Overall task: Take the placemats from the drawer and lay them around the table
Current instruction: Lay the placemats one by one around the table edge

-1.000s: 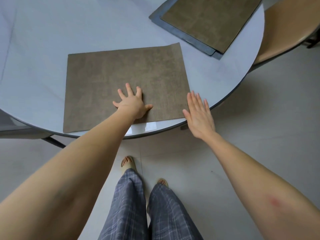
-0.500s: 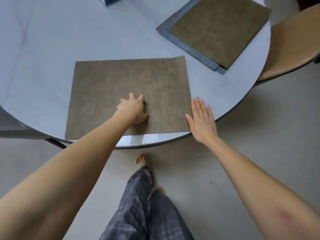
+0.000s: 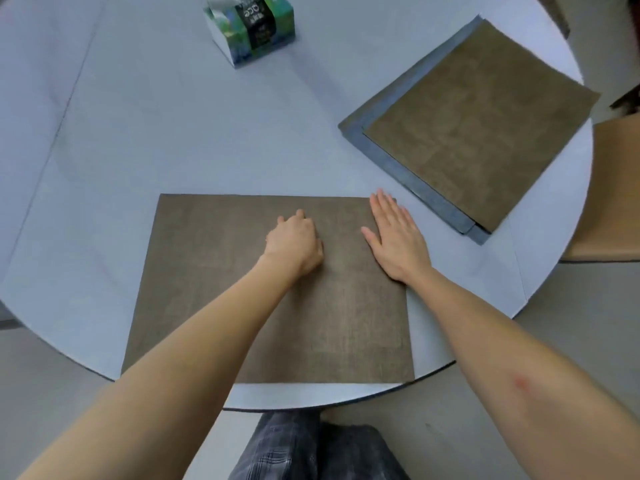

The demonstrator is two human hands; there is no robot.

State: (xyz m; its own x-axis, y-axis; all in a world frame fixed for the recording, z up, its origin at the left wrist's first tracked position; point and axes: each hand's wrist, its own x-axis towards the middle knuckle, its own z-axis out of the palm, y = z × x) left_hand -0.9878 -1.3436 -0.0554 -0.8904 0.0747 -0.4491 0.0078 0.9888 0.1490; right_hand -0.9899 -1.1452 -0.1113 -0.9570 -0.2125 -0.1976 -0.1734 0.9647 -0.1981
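A brown placemat (image 3: 214, 271) lies flat on the round pale table (image 3: 173, 133), near its front edge. My left hand (image 3: 294, 244) rests on the middle of this mat with its fingers curled under. My right hand (image 3: 394, 237) lies flat, fingers spread, on the mat's right part. Neither hand grips anything. At the right rim, a stack of placemats (image 3: 485, 123) lies askew, a brown one on top and a grey-blue edge showing beneath.
A green and white tissue box (image 3: 249, 26) stands at the far middle of the table. A tan chair seat (image 3: 609, 192) sits just past the table's right rim. My legs in checked trousers (image 3: 311, 448) are at the table's front edge.
The view has moved in over the table. My right hand went from beside the mat's right edge onto the mat. The fingers of my left hand curled in. The mat looks squarer to the front edge.
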